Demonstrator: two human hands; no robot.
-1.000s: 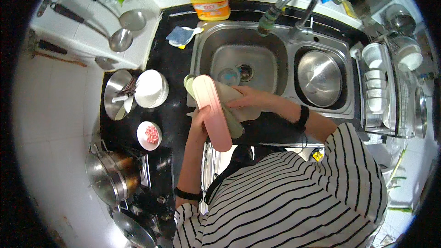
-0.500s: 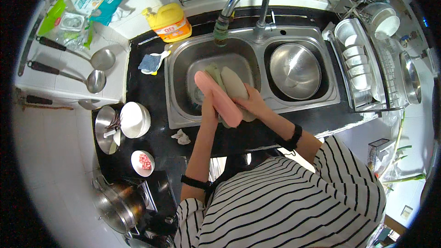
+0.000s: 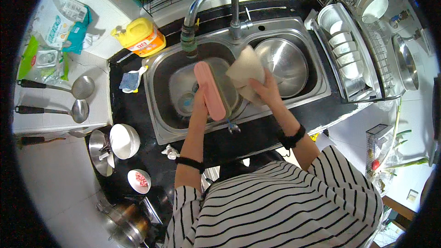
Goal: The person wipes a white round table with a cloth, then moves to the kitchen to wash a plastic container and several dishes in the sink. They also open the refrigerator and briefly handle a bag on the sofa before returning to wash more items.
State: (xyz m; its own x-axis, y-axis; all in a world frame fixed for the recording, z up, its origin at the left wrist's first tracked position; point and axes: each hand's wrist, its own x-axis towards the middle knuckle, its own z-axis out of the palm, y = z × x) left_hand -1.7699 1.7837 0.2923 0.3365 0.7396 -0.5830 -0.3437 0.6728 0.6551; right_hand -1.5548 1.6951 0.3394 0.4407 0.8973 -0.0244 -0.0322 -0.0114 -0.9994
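1. Head view: the left hand (image 3: 200,100) has its grip wrapped around a long pink container (image 3: 217,104), which slants over the left basin (image 3: 161,80) of a steel sink.
2. A greenish part (image 3: 223,81) shows along the container's right side.
3. The right hand (image 3: 266,88) has its grip pinching a beige piece (image 3: 244,66) by its right edge; blur hides whether that piece is cloth or something stiffer. It is over the divider, just beside the container.
4. A metal bowl (image 3: 294,66) sits in the right basin (image 3: 315,79).
5. The tap (image 3: 235,23) stands behind the sink, its spout above the left basin.
6. On the worktop (image 3: 229,151), a yellow jug (image 3: 139,36) stands behind the left basin; a small bowl (image 3: 132,185) with pink pieces sits at lower left.
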